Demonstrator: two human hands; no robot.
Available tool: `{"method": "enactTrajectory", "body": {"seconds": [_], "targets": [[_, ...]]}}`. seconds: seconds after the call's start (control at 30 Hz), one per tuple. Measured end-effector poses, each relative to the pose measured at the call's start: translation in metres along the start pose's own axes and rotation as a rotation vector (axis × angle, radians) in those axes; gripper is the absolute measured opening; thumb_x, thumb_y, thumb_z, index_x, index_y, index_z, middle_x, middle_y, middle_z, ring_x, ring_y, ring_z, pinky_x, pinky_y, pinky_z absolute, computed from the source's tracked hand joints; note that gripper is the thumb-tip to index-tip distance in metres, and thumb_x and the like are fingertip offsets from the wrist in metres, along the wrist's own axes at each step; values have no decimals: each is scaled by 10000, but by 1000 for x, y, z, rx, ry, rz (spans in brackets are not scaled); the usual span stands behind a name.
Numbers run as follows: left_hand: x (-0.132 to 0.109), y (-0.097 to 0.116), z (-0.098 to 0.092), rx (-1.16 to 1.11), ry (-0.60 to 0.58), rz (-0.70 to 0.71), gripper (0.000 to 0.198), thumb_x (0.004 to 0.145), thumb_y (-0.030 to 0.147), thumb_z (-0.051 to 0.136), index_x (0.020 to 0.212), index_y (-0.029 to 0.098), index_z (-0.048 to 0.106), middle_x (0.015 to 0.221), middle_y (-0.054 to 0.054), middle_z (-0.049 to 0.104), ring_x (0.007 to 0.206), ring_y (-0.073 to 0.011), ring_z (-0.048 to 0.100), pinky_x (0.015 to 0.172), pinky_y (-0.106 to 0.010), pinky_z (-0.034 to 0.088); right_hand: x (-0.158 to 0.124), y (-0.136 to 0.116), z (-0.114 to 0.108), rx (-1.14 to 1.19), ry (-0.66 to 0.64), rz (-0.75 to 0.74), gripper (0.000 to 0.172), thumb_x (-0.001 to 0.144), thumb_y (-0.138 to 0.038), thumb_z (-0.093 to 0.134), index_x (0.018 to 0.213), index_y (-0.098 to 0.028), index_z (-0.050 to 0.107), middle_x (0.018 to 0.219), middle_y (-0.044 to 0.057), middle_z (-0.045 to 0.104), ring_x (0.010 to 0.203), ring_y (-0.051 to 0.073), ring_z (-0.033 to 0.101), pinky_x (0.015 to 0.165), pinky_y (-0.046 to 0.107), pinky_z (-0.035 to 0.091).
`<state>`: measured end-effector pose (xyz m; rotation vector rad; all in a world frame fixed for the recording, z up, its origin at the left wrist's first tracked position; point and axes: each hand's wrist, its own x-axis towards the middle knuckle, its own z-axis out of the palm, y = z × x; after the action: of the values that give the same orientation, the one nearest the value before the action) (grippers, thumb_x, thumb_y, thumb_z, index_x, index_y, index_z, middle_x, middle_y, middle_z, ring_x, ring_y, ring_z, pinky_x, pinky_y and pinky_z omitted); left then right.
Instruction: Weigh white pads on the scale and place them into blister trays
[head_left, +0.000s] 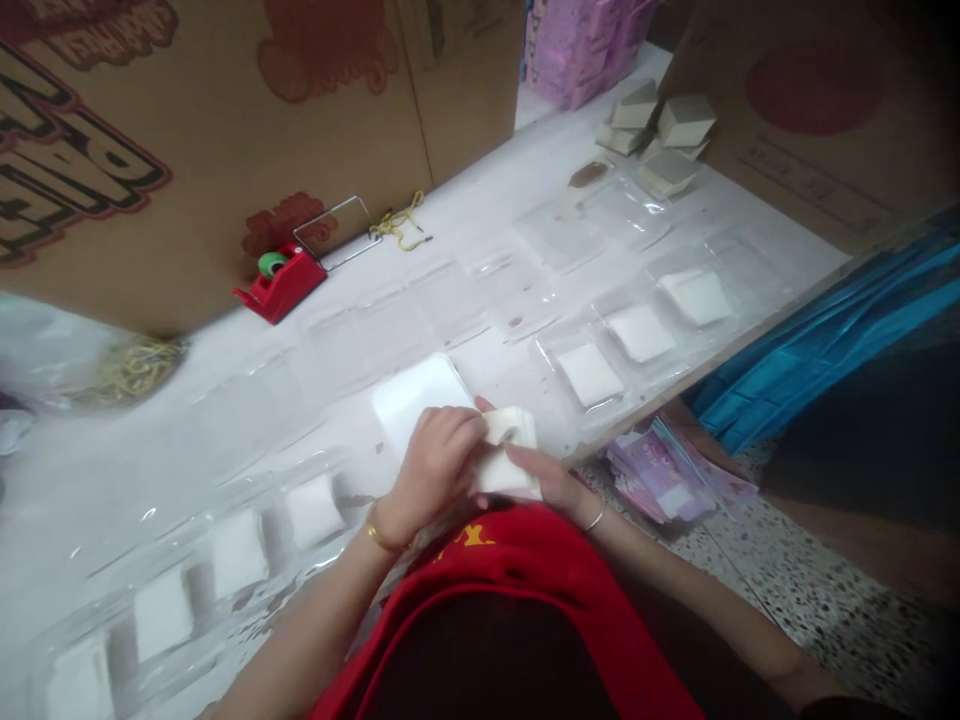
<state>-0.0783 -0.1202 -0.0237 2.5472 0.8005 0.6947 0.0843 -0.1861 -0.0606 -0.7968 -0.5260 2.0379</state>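
Observation:
In front of my red apron, both hands hold a thick stack of white square sheets (510,470). My left hand (444,445) has its fingers curled over the stack's left side. My right hand (551,482) grips it from the right, thumb on the top and the other fingers out of sight. A small dark mark or gap shows in the middle of the stack; I cannot tell which. Just beyond my left hand lies a white square board or lid (420,395). Clear plastic trays (536,350) with white stacks (589,376) in them lie to both sides.
A red tape dispenser (285,285) and yellow cords (405,225) stand by a large cardboard box (337,120). Pale blocks (667,172) are piled at the far right. Purple packets (664,470) sit below the table edge, near blue cloth (810,340).

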Motion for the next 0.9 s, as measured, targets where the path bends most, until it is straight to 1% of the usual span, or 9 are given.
{"method": "enactTrajectory", "body": {"seconds": [0.13,0.23,0.33,0.4,0.53,0.67,0.73,0.83,0.9], "targets": [[-2,-38,-21,-219,-99,-249,92,960,190,442,930,192,529,806,-18,601,700,-137,520,658,-278,426,8,4,-7,2,-81,20,618,817,-582,654,1284,-182,589,800,41,699,688,193,654,736,348,530],[-2,-76,-31,-244,-207,-439,109,944,269,497,885,196,552,782,-7,592,680,-138,516,624,-270,418,8,5,-11,-15,-28,-14,626,833,-480,682,1366,-194,520,948,70,698,714,195,665,699,338,532],[-3,-100,-31,-193,-292,-517,144,942,299,492,875,196,567,799,-14,617,689,-151,539,632,-282,421,2,2,-10,1,45,-40,696,836,-420,684,1452,-225,425,1072,91,669,749,204,658,676,343,533],[-2,-104,-30,-88,-301,-482,159,946,306,482,899,190,582,852,-34,644,746,-172,573,682,-305,431,-4,-3,-7,13,81,-49,727,832,-411,686,1472,-224,398,1072,93,666,759,206,645,703,359,535],[-4,-100,-42,180,-196,-396,177,934,297,515,1019,180,617,1016,-79,662,915,-221,607,815,-373,421,-12,-14,-8,85,105,-96,767,814,-395,693,1490,-254,359,1015,71,666,746,204,634,713,373,530],[-13,-100,-62,157,38,-460,136,930,274,531,953,185,632,888,-39,663,815,-173,612,782,-334,449,-17,-26,-17,150,115,-152,837,789,-454,704,1507,-320,295,1023,73,659,800,235,648,682,386,532],[-17,-102,-67,117,106,-467,114,917,262,552,905,186,635,850,-29,658,783,-157,606,755,-310,461,-19,-32,-21,165,130,-157,862,768,-505,719,1503,-357,293,1026,65,652,824,249,651,684,404,543],[-22,-103,-65,82,114,-476,105,910,253,562,882,186,638,835,-24,657,762,-146,599,734,-296,467,-22,-39,-25,162,163,-152,848,760,-541,725,1486,-408,307,1042,52,638,841,252,653,701,427,560],[-24,-103,-61,76,95,-480,109,913,251,556,882,188,640,835,-23,657,766,-146,597,737,-302,468,-24,-41,-27,139,183,-145,838,754,-551,728,1474,-428,318,1043,51,628,823,247,649,658,409,565]]}}
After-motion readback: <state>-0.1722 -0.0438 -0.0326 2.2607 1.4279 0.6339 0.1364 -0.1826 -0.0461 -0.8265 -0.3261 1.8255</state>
